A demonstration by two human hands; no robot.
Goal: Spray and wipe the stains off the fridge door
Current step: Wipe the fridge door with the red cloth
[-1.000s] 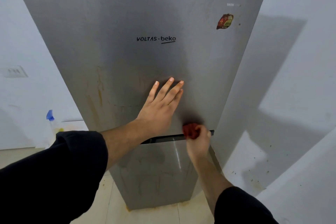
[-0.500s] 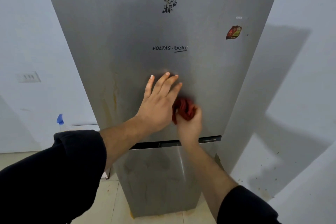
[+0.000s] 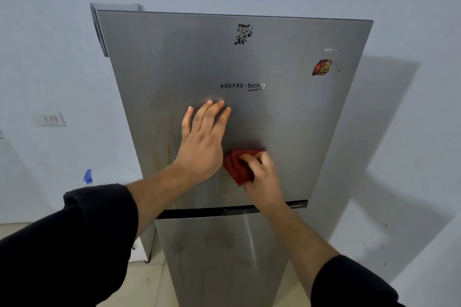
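1. At the left edge of the frame, a white wall switch plate [image 3: 51, 119] on the pale wall; lower down, the blue top of a spray bottle [image 3: 87, 176], just above the black sleeve [image 3: 74, 244].
2. Filling the centre of the frame, a silver fridge door [image 3: 287, 119], brushed steel, upper panel closed over a dark gap that parts it from the lower door [image 3: 224, 262].
3. On the left half of the upper door, yellowish-brown drip stains [image 3: 169, 144] in vertical streaks; fainter runs near the bottom edge, between the two hands.
4. Left hand [image 3: 203, 144] flat against the door in mid-frame, fingers spread and holding nothing, fingertips just under the logo.
5. Upper centre, a torn black-and-white sticker remnant [image 3: 244, 34], not readable.
6. Middle of the door, the brand "VOLTAS · beko" [image 3: 242, 86] in dark lettering.
7. Just right of the left hand, a red cloth [image 3: 238, 166] bunched and pressed to the door, touching the left hand's edge.
8. Right hand [image 3: 262, 172] curled tight around the red cloth, low on the upper door.
9. Upper right of the door, small pale lettering, too faint to read, and under it a red-and-yellow sticker [image 3: 321, 67], text illegible.
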